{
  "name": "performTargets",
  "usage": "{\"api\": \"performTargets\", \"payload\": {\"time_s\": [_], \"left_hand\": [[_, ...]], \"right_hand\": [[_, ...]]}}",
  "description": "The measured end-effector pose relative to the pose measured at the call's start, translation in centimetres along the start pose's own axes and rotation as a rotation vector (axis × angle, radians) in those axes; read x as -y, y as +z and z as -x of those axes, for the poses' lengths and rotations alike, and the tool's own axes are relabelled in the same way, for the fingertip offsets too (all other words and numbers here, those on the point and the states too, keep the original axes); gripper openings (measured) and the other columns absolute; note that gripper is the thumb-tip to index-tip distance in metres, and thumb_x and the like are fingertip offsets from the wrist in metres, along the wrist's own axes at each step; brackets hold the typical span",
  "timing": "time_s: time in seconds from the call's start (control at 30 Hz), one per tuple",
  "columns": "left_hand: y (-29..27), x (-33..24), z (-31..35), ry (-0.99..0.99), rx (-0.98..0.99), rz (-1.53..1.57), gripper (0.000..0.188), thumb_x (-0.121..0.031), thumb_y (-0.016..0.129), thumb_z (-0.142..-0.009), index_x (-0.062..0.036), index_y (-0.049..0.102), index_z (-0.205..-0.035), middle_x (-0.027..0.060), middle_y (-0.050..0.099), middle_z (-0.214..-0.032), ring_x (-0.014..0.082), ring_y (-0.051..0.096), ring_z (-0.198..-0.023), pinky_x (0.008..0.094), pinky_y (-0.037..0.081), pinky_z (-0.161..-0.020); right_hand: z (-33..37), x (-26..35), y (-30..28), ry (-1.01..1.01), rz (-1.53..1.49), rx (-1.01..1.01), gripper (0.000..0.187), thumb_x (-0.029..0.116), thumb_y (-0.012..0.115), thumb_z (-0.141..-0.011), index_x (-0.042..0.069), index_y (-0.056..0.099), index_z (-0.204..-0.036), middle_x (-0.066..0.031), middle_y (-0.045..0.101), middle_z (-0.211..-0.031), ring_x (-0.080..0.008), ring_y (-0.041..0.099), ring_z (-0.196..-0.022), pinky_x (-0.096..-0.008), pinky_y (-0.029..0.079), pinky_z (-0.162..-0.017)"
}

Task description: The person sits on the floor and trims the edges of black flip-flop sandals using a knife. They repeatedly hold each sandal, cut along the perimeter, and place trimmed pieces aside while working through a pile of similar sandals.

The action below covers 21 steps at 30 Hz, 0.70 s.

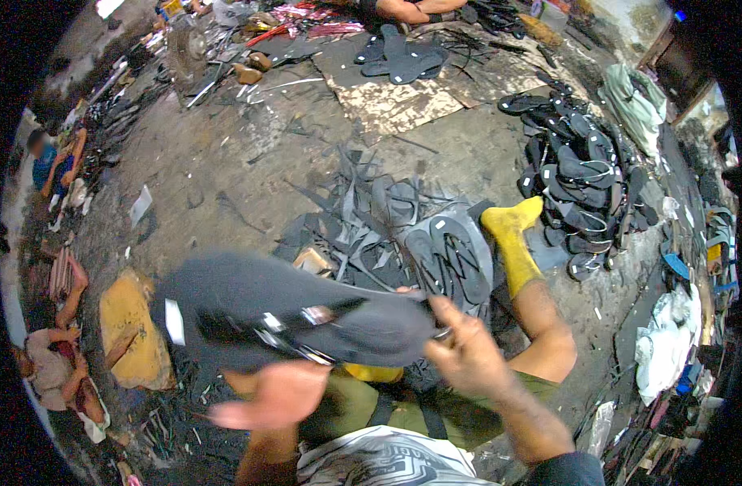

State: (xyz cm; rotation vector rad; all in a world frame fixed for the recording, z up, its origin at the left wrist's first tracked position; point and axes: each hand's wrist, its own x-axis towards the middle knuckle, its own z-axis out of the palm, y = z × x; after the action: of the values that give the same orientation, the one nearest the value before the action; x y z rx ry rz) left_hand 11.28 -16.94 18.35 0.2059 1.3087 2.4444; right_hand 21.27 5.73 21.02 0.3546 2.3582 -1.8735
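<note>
A large black sandal (371, 324), blurred by motion, lies across the space between my hands above my lap, its wide end to the left. My right hand (472, 352) is closed at the sandal's narrow right end, thumb and fingers bent against its edge. Something small and shiny shows by those fingers, too blurred to name. Under the sandal's lower edge is my left hand (278, 393), smeared by motion, with its fingers partly hidden. Beyond the sandal, a pair of black flip-flops (448, 259) rests on the floor next to dark rubber offcuts (363, 219).
A heap of black flip-flops (581, 174) stands at the right, past my yellow-socked foot (512, 223). More dark soles (403, 61) lie on a worn sheet (387, 105) ahead. A yellowish block (132, 324) sits at the left. Other people sit at the left and far edge.
</note>
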Motion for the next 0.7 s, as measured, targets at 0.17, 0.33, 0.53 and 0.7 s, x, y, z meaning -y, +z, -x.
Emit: {"api": "performTargets", "payload": {"time_s": [0.17, 0.33, 0.53, 0.7], "left_hand": [[2.6, 5.4, 0.3, -0.064, -0.219, -0.007, 0.044, -0.034, 0.065, -0.099, -0.0055, 0.055, -0.131, 0.0059, 0.068, -0.116, 0.0212, 0.068, -0.099, 0.0423, 0.058, -0.087], [3.0, 5.1, 0.6, -0.257, -0.305, 0.047, 0.051, -0.046, 0.065, -0.097, -0.0178, 0.050, -0.137, 0.0027, 0.068, -0.113, 0.0204, 0.068, -0.092, 0.0362, 0.057, -0.074], [1.6, 6.1, 2.1, -0.341, -0.409, -0.127, 0.060, -0.046, 0.071, -0.090, -0.0148, 0.048, -0.137, 0.0074, 0.063, -0.115, 0.0215, 0.067, -0.091, 0.0361, 0.057, -0.070], [0.8, 6.2, 2.8, -0.164, -0.258, -0.471, 0.049, -0.027, 0.073, -0.088, -0.0051, 0.053, -0.127, 0.0096, 0.064, -0.110, 0.0202, 0.066, -0.092, 0.0351, 0.057, -0.080]], "right_hand": [[0.5, -4.5, 6.3, -0.210, 0.283, -0.250, 0.067, 0.009, 0.071, -0.082, 0.019, 0.048, -0.144, -0.0149, 0.062, -0.103, -0.0364, 0.066, -0.096, -0.0444, 0.056, -0.080], [2.5, -7.5, 6.3, 0.019, 0.530, -0.200, 0.054, 0.010, 0.074, -0.079, 0.021, 0.058, -0.129, -0.0116, 0.061, -0.094, -0.0327, 0.067, -0.083, -0.0449, 0.056, -0.069], [0.1, -5.7, 5.5, -0.100, 0.490, -0.051, 0.048, 0.011, 0.067, -0.084, 0.017, 0.052, -0.129, -0.0158, 0.062, -0.094, -0.0387, 0.068, -0.088, -0.0498, 0.056, -0.073], [-3.4, -3.4, 4.7, -0.084, -0.008, -0.086, 0.034, 0.024, 0.066, -0.095, 0.009, 0.057, -0.123, -0.0117, 0.069, -0.088, -0.0273, 0.069, -0.070, -0.0424, 0.055, -0.061]]}}
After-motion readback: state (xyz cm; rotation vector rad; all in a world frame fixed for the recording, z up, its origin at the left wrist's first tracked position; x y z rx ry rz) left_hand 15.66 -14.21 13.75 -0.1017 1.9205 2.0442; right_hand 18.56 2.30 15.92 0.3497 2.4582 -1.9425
